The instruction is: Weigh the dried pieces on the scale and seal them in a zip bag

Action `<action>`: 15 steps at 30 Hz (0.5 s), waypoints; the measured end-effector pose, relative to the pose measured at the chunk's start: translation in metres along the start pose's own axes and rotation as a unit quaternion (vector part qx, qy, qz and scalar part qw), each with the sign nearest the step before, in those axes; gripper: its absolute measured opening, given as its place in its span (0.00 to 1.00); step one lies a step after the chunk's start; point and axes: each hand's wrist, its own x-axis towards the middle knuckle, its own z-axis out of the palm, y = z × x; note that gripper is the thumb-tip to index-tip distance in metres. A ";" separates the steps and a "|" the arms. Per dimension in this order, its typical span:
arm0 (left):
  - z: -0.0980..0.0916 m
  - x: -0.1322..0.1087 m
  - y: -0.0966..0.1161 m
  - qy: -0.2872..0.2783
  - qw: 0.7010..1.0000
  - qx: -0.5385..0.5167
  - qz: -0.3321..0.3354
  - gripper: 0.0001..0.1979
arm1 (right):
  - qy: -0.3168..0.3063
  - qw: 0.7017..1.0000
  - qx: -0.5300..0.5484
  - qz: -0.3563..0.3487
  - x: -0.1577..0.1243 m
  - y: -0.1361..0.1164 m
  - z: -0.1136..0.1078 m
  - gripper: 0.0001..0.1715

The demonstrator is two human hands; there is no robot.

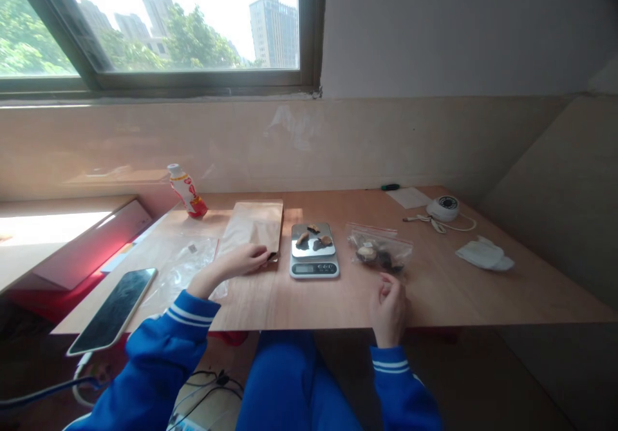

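Observation:
A kitchen scale [315,270] stands mid-table, with several brown and dark dried pieces [322,243], like dried mushroom, on its metal plate. Left of it lies a flat kraft paper bag [253,221]. My left hand [245,259] rests over the bag's lower edge, fingertips closed on a small dark piece [273,256]. On the scale's right is a clear zip bag [380,249] holding more light and dark dried pieces. Just below that bag, my right hand [389,302] sits near the table's front edge, fingers loosely curled in, with nothing visible in them.
A crumpled clear plastic bag [186,267] and a phone [113,312] on a cable lie at left. Behind them stands a red-and-white bottle [188,191]. At right are a white dome camera [443,208] with its cable, a white cloth [484,254], paper [408,198] and a green-handled tool [391,187].

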 end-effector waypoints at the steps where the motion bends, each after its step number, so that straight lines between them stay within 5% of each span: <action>1: -0.001 0.009 0.005 0.036 0.999 0.019 0.010 0.18 | 0.004 1.000 -0.003 -0.001 0.000 -0.001 0.000 0.15; 6: 0.010 0.068 0.019 0.201 0.970 0.135 0.028 0.17 | 0.006 1.000 0.001 -0.002 0.001 -0.004 -0.001 0.15; 11: 0.032 0.112 0.024 0.195 0.970 0.134 0.050 0.11 | 0.011 1.000 -0.006 0.004 0.000 -0.005 -0.001 0.15; 15: 0.039 0.118 0.022 0.188 0.974 0.107 0.067 0.07 | 0.009 1.000 -0.022 0.001 -0.001 -0.005 0.000 0.14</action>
